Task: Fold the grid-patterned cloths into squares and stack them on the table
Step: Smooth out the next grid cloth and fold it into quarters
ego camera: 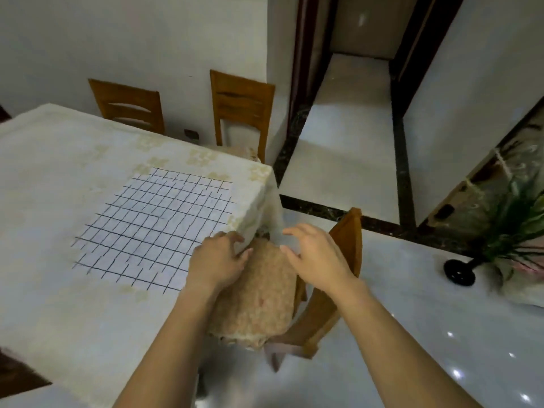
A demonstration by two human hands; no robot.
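One grid-patterned cloth (pixel 153 228) lies flat on the table (pixel 59 290), spread w/ its right edge near the table's right side, and it looks like a single layer or at most a loose fold, can't tell which. Both hands are off to the right of it, over the chair (pixel 332 290) w/ the tan cushion (pixel 259 293). Left hand (pixel 219 265) sits at the table edge, fingers spread and curled, tips touching or just beside the hanging tablecloth (pixel 259 207) corner; not clamped on anything I can see. Right hand (pixel 316 256) hovers above the chair back, fingers apart and bent, holding nothing. No other grid cloth shows on the cushion or the floor (pixel 412 334), so my read is they're reaching for the next piece or about to turn back to the one on the table. Risks from here: left fingers snag the tablecloth instead of the grid cloth, tug it, and the flat cloth slides or wrinkles. Also, if folding starts from that right edge, grid lines may not line up, giving a rectangle, not a square. Plant (pixel 518 231) stands well apart, no worry there.
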